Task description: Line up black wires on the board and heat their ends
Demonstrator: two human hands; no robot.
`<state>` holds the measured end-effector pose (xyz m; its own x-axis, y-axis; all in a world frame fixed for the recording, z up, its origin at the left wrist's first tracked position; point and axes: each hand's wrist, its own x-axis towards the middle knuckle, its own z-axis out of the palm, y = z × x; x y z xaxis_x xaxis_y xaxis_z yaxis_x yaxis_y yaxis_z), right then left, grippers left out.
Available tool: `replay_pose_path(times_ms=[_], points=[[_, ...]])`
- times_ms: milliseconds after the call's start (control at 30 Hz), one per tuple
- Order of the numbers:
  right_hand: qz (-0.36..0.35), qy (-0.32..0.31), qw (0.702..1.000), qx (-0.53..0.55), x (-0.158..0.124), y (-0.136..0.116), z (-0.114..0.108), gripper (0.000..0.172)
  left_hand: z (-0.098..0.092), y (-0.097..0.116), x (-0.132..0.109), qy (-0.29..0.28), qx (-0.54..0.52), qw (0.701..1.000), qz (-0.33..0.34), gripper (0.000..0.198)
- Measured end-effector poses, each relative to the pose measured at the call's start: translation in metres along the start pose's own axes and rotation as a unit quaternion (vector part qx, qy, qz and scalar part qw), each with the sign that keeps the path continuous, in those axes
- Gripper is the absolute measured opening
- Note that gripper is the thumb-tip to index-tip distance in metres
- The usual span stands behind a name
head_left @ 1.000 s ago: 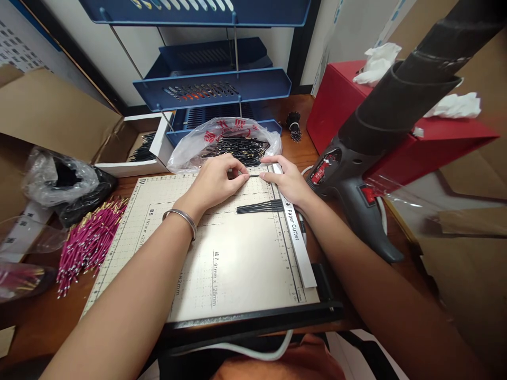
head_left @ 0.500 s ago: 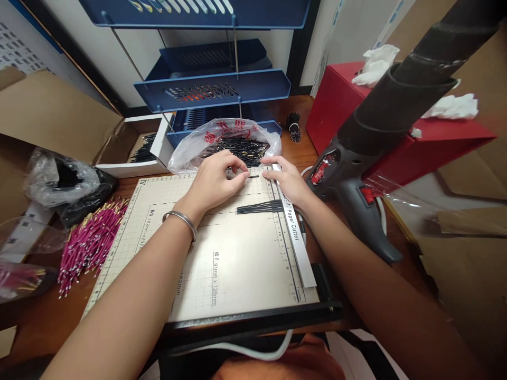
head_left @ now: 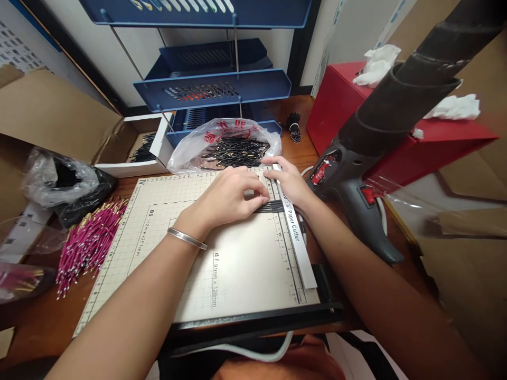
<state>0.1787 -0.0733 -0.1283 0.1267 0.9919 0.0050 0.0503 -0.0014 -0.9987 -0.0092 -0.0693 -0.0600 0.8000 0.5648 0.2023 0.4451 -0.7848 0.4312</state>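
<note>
Left hand [head_left: 233, 198] grip is clenched over the black tubes [head_left: 276, 207], which lie on the paper cutter [head_left: 222, 274] against its white ruler [head_left: 296, 235]. Right hand [head_left: 291, 183] grip is released, resting flat on the ruler.

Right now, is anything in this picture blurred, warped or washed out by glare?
Head view: light is soft and even, only a sheen on the plastic bag; the left hand, right hand and paper cutter are sharp; the heat gun, close to the lens, looms large and soft.
</note>
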Motion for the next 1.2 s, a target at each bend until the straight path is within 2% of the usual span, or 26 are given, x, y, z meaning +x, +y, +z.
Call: replay_pose_path(times_ms=[267,533,800,967,1200], points=[[0.000,-0.001,1.000,-0.005,0.000,0.001,0.000,0.042,0.001,0.001,0.000,-0.032,-0.037,0.999,-0.019,0.019],[0.001,0.002,1.000,-0.001,-0.001,-0.001,0.000,0.044,-0.001,-0.005,-0.002,-0.016,0.059,0.998,-0.032,0.021],[-0.004,-0.001,1.000,0.002,0.000,0.001,-0.001,0.042,-0.011,-0.009,-0.005,-0.012,0.148,0.988,-0.038,0.024],[0.009,-0.021,1.000,0.006,-0.002,0.002,-0.003,0.051,-0.014,-0.016,-0.007,0.002,0.162,0.985,-0.061,0.023],[-0.012,-0.042,0.999,0.015,-0.001,0.005,-0.005,0.058,-0.014,-0.021,-0.008,0.017,0.166,0.983,-0.073,0.021]])
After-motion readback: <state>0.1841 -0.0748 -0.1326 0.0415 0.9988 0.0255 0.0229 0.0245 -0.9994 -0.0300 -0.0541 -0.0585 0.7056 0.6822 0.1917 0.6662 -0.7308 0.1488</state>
